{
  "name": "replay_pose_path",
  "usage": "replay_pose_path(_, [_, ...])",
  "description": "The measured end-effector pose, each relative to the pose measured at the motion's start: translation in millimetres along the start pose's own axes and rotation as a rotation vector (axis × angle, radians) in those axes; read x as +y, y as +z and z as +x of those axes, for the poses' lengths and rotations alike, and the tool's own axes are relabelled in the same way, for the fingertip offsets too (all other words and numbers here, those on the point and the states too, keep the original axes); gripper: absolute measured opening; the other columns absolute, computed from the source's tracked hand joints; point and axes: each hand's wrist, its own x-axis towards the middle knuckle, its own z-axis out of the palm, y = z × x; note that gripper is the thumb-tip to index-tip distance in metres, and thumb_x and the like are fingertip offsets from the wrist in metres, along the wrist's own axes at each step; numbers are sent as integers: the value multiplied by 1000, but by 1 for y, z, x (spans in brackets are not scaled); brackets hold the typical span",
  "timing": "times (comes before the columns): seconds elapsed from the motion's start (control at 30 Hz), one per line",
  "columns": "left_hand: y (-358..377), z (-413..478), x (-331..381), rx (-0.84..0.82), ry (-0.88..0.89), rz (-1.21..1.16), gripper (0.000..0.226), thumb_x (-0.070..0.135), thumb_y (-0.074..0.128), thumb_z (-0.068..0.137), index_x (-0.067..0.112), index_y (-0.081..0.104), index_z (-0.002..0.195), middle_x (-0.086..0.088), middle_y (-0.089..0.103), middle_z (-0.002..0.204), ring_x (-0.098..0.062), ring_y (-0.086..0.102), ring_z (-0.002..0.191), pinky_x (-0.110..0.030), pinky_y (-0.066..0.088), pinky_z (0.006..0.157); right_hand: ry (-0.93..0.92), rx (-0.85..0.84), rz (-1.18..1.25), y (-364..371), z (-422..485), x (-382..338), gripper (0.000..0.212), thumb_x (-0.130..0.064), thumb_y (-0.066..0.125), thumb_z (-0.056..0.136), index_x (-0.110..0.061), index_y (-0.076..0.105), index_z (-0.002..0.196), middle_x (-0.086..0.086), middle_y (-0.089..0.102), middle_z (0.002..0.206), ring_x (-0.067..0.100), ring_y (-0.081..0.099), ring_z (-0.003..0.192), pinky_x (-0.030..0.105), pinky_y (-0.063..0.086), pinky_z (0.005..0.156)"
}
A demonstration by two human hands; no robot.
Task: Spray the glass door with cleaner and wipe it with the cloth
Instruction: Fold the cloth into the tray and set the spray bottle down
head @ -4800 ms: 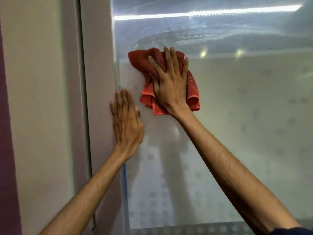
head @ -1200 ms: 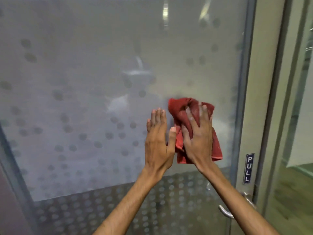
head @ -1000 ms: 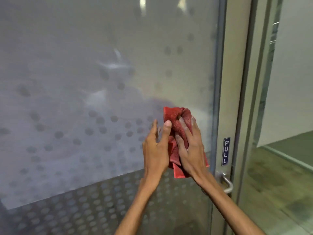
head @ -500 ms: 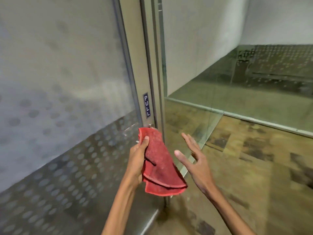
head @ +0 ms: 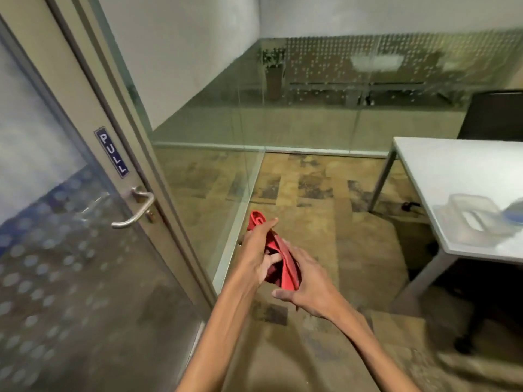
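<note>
The frosted, dotted glass door (head: 65,264) fills the left of the head view, with a metal handle (head: 135,210) and a blue PULL sign (head: 111,152) on its frame. A red cloth (head: 278,260) is bunched between both hands, away from the glass and over the floor. My left hand (head: 259,254) grips its upper part. My right hand (head: 305,284) closes around its lower fold. No spray bottle can be made out clearly.
A white table (head: 452,176) stands at the right with a blurred transparent object (head: 472,213) on it and a dark chair (head: 492,114) behind. Glass partitions (head: 283,108) run across the back. Patterned brown floor (head: 311,199) lies ahead.
The view has swung right, away from the door toward the table. The cloth came off the glass into my left hand, and my right hand, open half a second ago, has closed on it again.
</note>
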Motion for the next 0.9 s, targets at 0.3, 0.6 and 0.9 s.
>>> replay_pose_path(0.3, [42, 18, -20, -80, 211, 373, 29, 35, 64, 92, 18, 53, 113, -16, 67, 117, -22, 67, 106, -43, 57, 91, 252, 150, 436, -97, -30, 84, 25, 11, 70, 78, -10, 72, 90, -11, 67, 75, 2, 59, 69, 24, 45, 70])
replay_pose_path(0.6, [137, 53, -127, -790, -139, 510, 94, 77, 69, 63, 22, 52, 137, 0, 58, 140, -14, 53, 130, -38, 47, 104, 256, 7, 839, -226, -72, 146, 53, 1, 68, 67, -5, 70, 120, 14, 72, 101, 19, 68, 87, 26, 57, 76])
replay_pose_path(0.9, [238, 67, -182, -736, -225, 284, 70, 22, 89, 68, -3, 60, 127, -24, 64, 125, -26, 68, 104, -36, 57, 88, 459, 264, 1228, -294, -112, 267, 45, -3, 63, 84, 3, 62, 128, 27, 64, 124, 26, 69, 92, 38, 55, 92])
